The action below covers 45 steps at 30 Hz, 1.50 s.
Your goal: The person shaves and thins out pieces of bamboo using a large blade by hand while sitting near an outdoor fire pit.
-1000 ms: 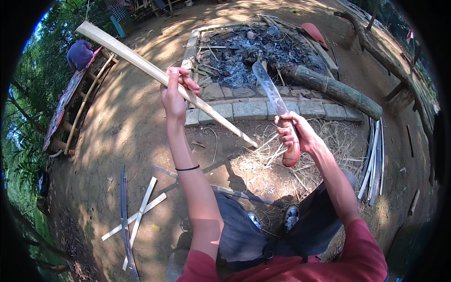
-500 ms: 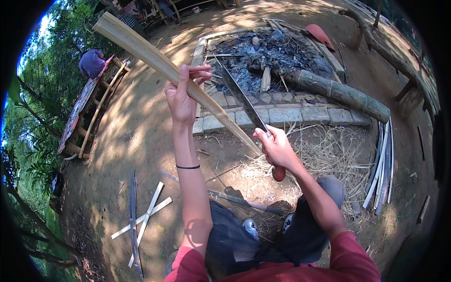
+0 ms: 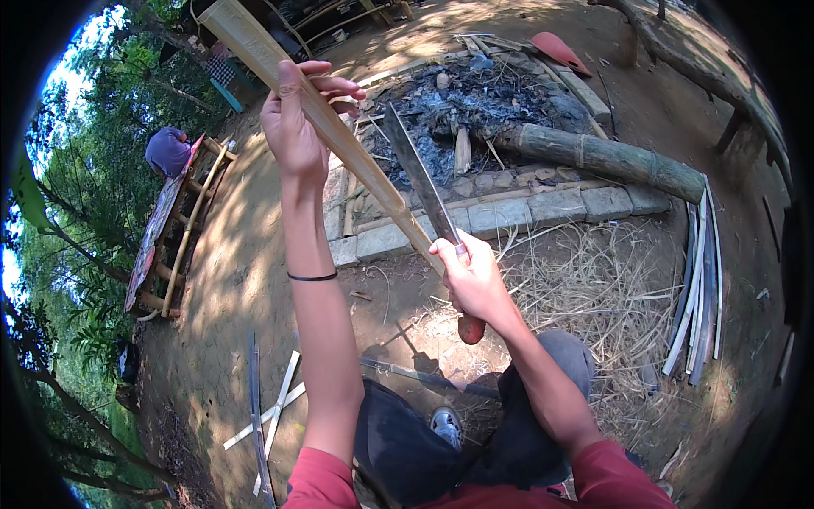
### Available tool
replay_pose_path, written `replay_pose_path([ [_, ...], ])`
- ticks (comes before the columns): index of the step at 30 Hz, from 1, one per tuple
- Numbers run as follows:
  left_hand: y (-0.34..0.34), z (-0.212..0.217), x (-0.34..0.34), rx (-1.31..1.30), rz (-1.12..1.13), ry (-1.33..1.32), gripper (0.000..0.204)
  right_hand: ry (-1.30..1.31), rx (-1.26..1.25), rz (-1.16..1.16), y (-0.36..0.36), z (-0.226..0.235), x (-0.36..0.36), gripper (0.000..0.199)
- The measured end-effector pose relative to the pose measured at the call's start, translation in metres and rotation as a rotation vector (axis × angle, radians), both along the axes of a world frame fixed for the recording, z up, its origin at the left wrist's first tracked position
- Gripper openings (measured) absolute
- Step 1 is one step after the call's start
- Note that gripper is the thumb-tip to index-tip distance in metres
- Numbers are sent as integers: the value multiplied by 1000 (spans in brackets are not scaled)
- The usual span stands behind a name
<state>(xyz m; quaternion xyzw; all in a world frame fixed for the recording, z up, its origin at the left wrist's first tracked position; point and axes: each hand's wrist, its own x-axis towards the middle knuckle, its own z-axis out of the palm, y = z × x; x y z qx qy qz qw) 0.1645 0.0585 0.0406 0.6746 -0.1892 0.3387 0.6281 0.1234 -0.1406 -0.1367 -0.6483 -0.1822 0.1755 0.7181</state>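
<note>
A long split bamboo piece [image 3: 348, 146] slants from the upper left down toward my right hand. My left hand [image 3: 297, 123] supports it near its far end, with the thumb on the near side and loosely bent fingers beyond. My right hand [image 3: 471, 280] grips a machete [image 3: 420, 176] by its reddish handle, the blade pointing up and away. The blade lies close along the right side of the bamboo; whether they touch I cannot tell. The bamboo's lower end disappears at my right hand, so I cannot see if those fingers also touch it.
Ahead is a stone-edged fire pit [image 3: 500, 219] with ash and a thick bamboo log [image 3: 610, 157]. Shavings [image 3: 585, 288] cover the ground at right, beside bamboo strips [image 3: 699, 288]. More strips [image 3: 270, 424] lie left. A person [image 3: 165, 153] is at a bamboo bench [image 3: 174, 237].
My left hand has shifted up and to the left, farther from my right hand along the bamboo. The machete and right hand have moved slightly left, and the view has shifted a little.
</note>
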Motion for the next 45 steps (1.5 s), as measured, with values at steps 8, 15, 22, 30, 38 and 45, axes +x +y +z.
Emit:
replay_pose_path([
  [8,-38,4,47,56,91,3,52,290,289,64,-14,-3,19,24],
  [15,-60,1,49,171,183,-23,49,386,326,120,-9,-23,30,24],
  [22,-44,-6,38,134,182,16,52,283,204,105,-21,-17,32,23],
  [30,-49,-16,15,88,340,-98,58,158,55,-108,-39,-9,23,61],
  [38,-16,-18,-13,6,344,-260,54,-168,-31,-199,-24,16,9,62],
  [45,13,-30,-29,-48,215,-199,50,-332,-107,-45,24,71,-30,63],
])
